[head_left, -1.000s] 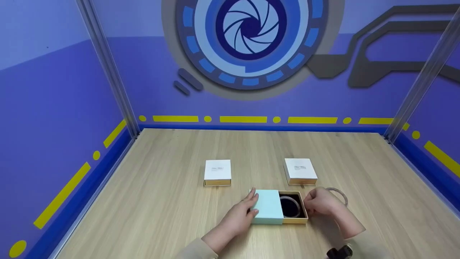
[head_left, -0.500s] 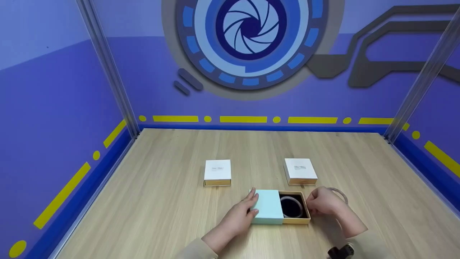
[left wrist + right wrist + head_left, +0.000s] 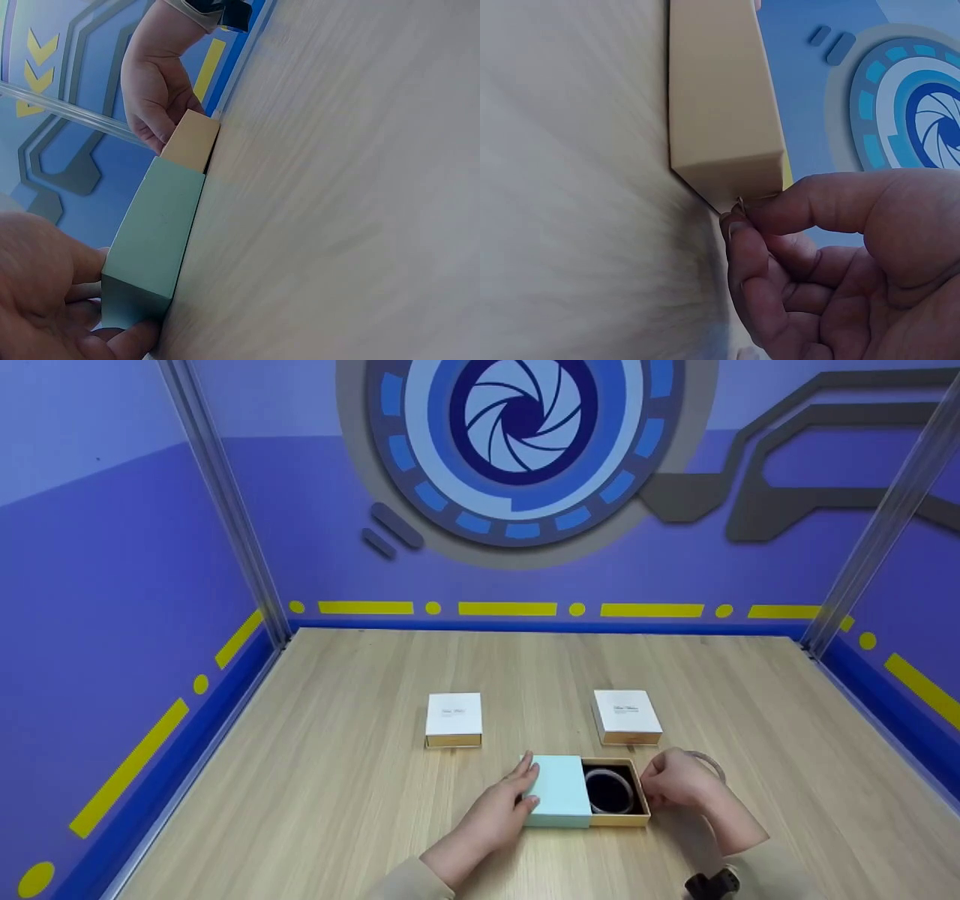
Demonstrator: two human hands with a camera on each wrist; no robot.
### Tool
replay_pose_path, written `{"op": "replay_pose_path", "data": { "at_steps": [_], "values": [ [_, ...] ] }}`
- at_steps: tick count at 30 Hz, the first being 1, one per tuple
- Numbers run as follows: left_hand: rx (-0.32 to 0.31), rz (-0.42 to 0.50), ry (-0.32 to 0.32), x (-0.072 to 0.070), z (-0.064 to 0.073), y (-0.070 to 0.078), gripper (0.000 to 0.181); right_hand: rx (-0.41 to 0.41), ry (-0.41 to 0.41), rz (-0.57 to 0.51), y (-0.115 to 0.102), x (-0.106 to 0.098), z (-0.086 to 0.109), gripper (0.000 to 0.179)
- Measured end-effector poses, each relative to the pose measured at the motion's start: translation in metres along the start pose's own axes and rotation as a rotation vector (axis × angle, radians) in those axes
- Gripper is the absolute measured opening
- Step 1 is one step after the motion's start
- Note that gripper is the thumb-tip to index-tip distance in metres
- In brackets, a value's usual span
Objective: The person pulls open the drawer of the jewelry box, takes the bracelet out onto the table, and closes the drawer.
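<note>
A mint-green box sleeve (image 3: 556, 787) lies on the table with its tan drawer (image 3: 637, 819) slid partly out to the right. Inside the drawer, on dark lining, sits a silvery bangle (image 3: 589, 793). My left hand (image 3: 491, 814) grips the sleeve's left end, fingers and thumb at its edges in the left wrist view. At the drawer's outer end my right hand (image 3: 679, 780) pinches a small pull loop (image 3: 740, 202) between thumb and forefinger. A second bangle (image 3: 709, 760) lies just behind the right hand, which partly covers it.
Two small white boxes with tan sides stand farther back, one on the left (image 3: 454, 716) and one on the right (image 3: 627, 714). Blue printed walls (image 3: 525, 585) enclose the wooden table (image 3: 337, 720) at the back and sides.
The drawer has slid a little farther right out of the sleeve, and the right hand has moved slightly right with it. The left hand and sleeve have stayed in place.
</note>
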State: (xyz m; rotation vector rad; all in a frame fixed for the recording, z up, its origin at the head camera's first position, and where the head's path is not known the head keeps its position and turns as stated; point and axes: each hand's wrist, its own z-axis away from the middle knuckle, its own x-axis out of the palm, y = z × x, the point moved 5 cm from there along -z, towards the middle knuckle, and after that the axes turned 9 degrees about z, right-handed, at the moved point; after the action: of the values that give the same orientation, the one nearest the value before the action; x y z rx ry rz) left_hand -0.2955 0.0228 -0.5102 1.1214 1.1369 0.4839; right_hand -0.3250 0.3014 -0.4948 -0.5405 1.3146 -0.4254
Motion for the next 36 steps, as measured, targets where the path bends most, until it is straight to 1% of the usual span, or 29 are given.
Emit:
{"op": "replay_pose_path", "data": {
  "at_steps": [5, 7, 8, 10, 14, 17, 23, 26, 30, 33, 36],
  "values": [
    [0.011, -0.002, 0.002, 0.000, 0.000, 0.001, 0.054, 0.052, 0.039, 0.142, -0.004, -0.008, 0.003, 0.008],
    [0.008, -0.005, -0.001, 0.000, 0.000, 0.001, 0.055, 0.065, 0.045, 0.168, -0.005, -0.011, 0.004, 0.007],
    [0.006, -0.005, -0.002, 0.000, 0.000, 0.001, 0.055, 0.066, 0.045, 0.163, -0.005, -0.011, 0.003, 0.006],
    [0.001, -0.006, -0.005, 0.000, 0.001, 0.002, 0.055, 0.059, 0.046, 0.116, -0.006, -0.011, 0.003, 0.007],
    [0.000, -0.006, -0.004, 0.000, 0.001, 0.002, 0.055, 0.018, 0.098, 0.050, -0.011, -0.014, 0.002, 0.009],
    [-0.001, -0.005, -0.003, 0.000, 0.001, 0.002, 0.054, 0.015, 0.154, 0.064, -0.014, -0.016, 0.003, 0.008],
    [-0.013, -0.007, -0.002, 0.001, 0.000, 0.001, 0.054, 0.071, 0.212, 0.116, -0.017, -0.017, 0.003, 0.012],
    [-0.014, -0.007, -0.005, 0.002, -0.001, 0.001, 0.054, 0.042, 0.239, 0.090, -0.021, -0.014, 0.003, 0.012],
    [-0.018, -0.003, -0.004, 0.002, -0.001, 0.000, 0.054, -0.031, 0.273, 0.049, -0.030, -0.009, 0.001, 0.009],
    [-0.017, -0.001, 0.000, 0.001, -0.001, 0.000, 0.054, -0.063, 0.279, 0.071, -0.036, -0.005, 0.000, 0.008],
    [-0.009, 0.001, 0.000, 0.001, -0.001, 0.000, 0.054, -0.083, 0.272, 0.124, -0.042, 0.000, -0.002, 0.008]
  ]
}}
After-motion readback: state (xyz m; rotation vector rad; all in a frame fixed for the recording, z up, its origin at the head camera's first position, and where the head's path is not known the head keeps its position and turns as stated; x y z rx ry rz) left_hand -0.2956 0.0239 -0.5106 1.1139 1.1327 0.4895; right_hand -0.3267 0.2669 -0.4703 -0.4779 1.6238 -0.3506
